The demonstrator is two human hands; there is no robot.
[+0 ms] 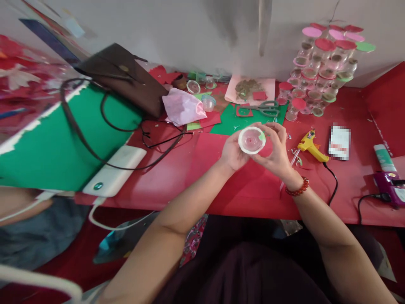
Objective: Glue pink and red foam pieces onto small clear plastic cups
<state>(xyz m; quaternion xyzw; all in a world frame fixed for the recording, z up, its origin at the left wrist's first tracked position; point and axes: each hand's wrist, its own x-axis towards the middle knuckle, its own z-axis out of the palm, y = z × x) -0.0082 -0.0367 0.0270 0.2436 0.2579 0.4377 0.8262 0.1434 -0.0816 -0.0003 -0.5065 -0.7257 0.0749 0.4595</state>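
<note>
Cup first: a small clear plastic cup (249, 143) with a white rim, held in the air over the near part of the red table (171, 181), its open mouth toward the camera. Left hand (233, 153) is half curled round its left side and underside; right hand (278, 157) is partly open, thumb and forefinger bent against its right side. Both have hold of the same cup, nothing else visible in either; grip force I can't tell. A green patch (262, 137) sits at the rim by the right fingers; can't tell if it's stuck down. Main risks, my read: thin wall, so too hard a squeeze could dent the cup or bend the rim; rubbing fingers could shift the patch if it's loose. Glue gun (311, 147) lies just right of the right wrist, cord running to the front edge. Can't see if it's hot; if it is, a careless sideways move means a burn, and an arm catching the cord could drag it. Bottle stack (325, 74) behind looks tall and possibly top-heavy; a wide right-hand reach could clip it. Scissors (268, 109) lie beyond the hands, so mind the blades.
</note>
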